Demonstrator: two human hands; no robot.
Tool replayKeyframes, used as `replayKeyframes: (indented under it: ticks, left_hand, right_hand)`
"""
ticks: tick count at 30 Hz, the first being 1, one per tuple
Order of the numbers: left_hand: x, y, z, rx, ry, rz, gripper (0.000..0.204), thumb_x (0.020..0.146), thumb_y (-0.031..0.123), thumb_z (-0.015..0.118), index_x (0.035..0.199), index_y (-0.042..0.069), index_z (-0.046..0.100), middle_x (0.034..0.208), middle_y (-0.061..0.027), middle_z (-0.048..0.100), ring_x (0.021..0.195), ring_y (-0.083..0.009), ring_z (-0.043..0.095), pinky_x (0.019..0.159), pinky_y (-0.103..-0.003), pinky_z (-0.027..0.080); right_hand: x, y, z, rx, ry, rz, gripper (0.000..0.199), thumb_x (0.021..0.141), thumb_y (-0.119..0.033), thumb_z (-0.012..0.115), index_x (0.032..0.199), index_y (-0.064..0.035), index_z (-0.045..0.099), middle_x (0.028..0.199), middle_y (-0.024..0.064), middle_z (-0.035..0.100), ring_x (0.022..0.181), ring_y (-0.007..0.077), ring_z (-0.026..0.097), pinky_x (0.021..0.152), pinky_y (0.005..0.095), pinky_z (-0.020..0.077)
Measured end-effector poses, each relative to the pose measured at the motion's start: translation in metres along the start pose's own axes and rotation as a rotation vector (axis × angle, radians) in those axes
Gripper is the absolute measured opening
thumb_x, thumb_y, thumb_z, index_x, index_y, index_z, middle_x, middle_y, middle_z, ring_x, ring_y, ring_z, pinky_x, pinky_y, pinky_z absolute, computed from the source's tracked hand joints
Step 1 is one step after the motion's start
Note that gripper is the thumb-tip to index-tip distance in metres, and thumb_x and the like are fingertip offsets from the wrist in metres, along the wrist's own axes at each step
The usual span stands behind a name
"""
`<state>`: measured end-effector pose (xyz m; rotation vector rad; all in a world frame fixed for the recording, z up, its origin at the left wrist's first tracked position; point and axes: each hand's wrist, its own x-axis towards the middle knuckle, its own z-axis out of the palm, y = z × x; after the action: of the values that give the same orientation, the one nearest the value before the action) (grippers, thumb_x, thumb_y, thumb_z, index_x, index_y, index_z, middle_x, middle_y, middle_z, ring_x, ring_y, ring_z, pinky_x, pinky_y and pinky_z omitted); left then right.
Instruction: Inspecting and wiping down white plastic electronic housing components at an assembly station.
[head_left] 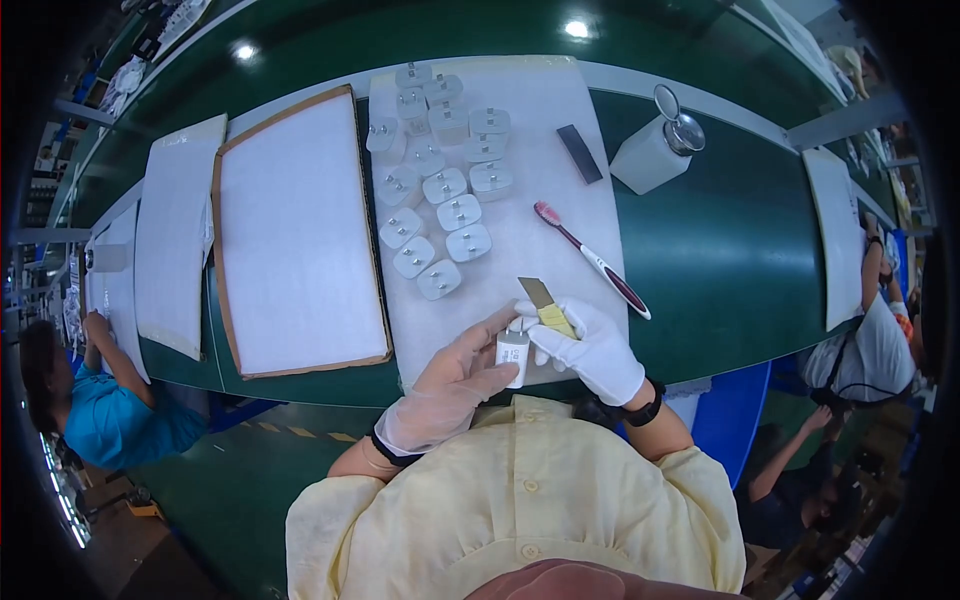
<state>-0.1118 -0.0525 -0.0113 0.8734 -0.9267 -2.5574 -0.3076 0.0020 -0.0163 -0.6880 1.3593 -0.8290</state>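
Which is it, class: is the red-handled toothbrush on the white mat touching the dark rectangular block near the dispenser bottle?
Apart. The head view shows the toothbrush lying diagonally, its bristle end clearly below the dark block, with bare white mat between them.

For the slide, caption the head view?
Gloved left hand holds white plug adapter; right hand works it with yellow strip.
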Motion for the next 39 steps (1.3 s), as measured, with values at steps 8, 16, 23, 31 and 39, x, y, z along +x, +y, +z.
replayKeyframes:
  ticks: [8,16,23,31,39]
  left_hand:
    - [0.000,-0.005,-0.004,0.110,0.033,0.059,0.066,0.090,-0.009,0.053,0.149,-0.001,0.024,0.146,-0.0101,0.038,0.132,-0.0151,0.039,0.109,-0.029,0.031]
    - [-0.003,-0.001,-0.008,-0.148,-0.081,0.034,0.064,0.088,-0.008,0.043,0.149,-0.004,0.023,0.144,-0.0116,0.041,0.132,-0.0173,0.041,0.108,-0.029,0.031]
    - [-0.001,-0.003,-0.013,-0.336,-0.063,-0.049,0.060,0.085,-0.005,0.044,0.143,-0.006,0.031,0.141,-0.0182,0.044,0.131,-0.0294,0.044,0.109,-0.041,0.033]
    - [0.000,-0.016,-0.024,-0.098,-0.025,-0.044,0.058,0.085,-0.004,0.050,0.141,0.000,0.036,0.129,-0.0149,0.053,0.115,-0.0245,0.054,0.095,-0.035,0.043]
    - [-0.012,-0.003,-0.009,-0.076,-0.036,-0.083,0.048,0.089,-0.004,0.060,0.134,0.005,0.046,0.112,-0.0035,0.058,0.098,-0.0095,0.056,0.083,-0.023,0.046]
  right_hand:
    - [-0.002,0.003,0.003,0.009,0.026,-0.044,0.026,0.091,-0.016,0.066,0.114,-0.0054,0.066,0.086,-0.0011,0.063,0.073,0.0025,0.055,0.059,0.0197,0.0446]
    - [-0.004,0.004,0.008,-0.033,0.051,-0.087,0.026,0.088,-0.012,0.069,0.112,-0.0025,0.065,0.088,-0.0004,0.064,0.073,0.0054,0.058,0.060,0.0208,0.0468]
    - [-0.004,0.004,0.012,-0.141,0.112,-0.199,0.026,0.086,-0.013,0.072,0.107,0.0004,0.065,0.089,0.0046,0.064,0.075,0.0082,0.061,0.065,0.0243,0.0517]
    - [-0.013,-0.002,0.016,0.004,0.070,-0.101,0.024,0.089,-0.015,0.068,0.108,-0.0017,0.065,0.090,0.0076,0.066,0.076,0.0133,0.065,0.067,0.0265,0.0515]
    - [-0.037,-0.008,-0.022,-0.992,0.139,-0.590,0.027,0.087,-0.012,0.062,0.114,-0.0059,0.063,0.087,0.0120,0.066,0.066,0.0275,0.063,0.059,0.0338,0.0496]
